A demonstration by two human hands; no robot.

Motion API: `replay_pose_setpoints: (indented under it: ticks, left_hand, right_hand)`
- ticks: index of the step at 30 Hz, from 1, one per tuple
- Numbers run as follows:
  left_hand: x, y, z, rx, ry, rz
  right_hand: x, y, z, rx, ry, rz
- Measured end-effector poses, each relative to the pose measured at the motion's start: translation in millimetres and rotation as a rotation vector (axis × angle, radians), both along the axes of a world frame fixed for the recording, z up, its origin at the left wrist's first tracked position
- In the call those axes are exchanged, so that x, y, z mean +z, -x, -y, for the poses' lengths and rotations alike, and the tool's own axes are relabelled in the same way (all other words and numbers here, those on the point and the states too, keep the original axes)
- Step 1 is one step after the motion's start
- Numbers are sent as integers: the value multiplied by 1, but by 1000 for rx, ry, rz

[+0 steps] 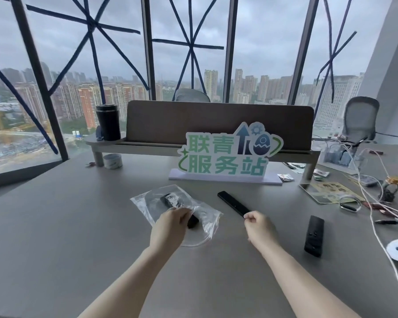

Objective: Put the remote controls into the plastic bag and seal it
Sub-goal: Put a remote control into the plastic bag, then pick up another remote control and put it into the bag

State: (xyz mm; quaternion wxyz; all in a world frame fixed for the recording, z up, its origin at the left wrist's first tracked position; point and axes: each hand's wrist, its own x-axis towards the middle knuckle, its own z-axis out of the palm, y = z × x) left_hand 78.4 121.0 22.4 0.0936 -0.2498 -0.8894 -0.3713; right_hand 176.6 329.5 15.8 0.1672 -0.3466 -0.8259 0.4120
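Note:
A clear plastic bag (pixel 207 216) lies crumpled on the grey desk with a black remote (pixel 170 200) partly inside it; the remote's near end sticks out by my fingers. My left hand (pixel 170 226) rests on the bag's mouth and pinches that remote and the plastic. A long slim black remote (pixel 232 203) lies diagonally to the right of the bag. My right hand (pixel 260 226) has its fingers closed at this remote's near end and grips it. A third, wider black remote (pixel 314 235) lies apart at the right, untouched.
A green and white sign (pixel 225 157) stands behind the remotes. Behind it are a raised shelf (pixel 147 145) with a black tumbler (pixel 108 122) and a tape roll (pixel 112 161) below. White cables (pixel 375 226), a card and small items clutter the right side.

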Motion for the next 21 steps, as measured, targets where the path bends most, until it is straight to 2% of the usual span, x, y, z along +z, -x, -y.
replay_pose_setpoints:
  ticks: [2,6,9,13,16,20,21]
  left_hand:
    - [-6,1,0,14,-10,3]
    - [-17,8,3,36,29,57]
    - [-24,12,8,36,67,98]
    - [-25,15,4,15,13,118]
    - [-18,15,-13,-3,-52,138]
    - [0,16,-49,-53,-126,161]
    - [6,15,-59,-72,-140,153]
  right_hand:
    - [-6,11,-21,-36,-139,85]
    - [-18,45,-39,12,-247,206]
    - [-27,65,-38,43,-420,253]
    - [-29,67,-40,44,-417,287]
    - [-20,50,-48,77,-195,225]
    - [17,-8,-60,118,461,-201]
    - [28,-29,-63,167,551,-243]
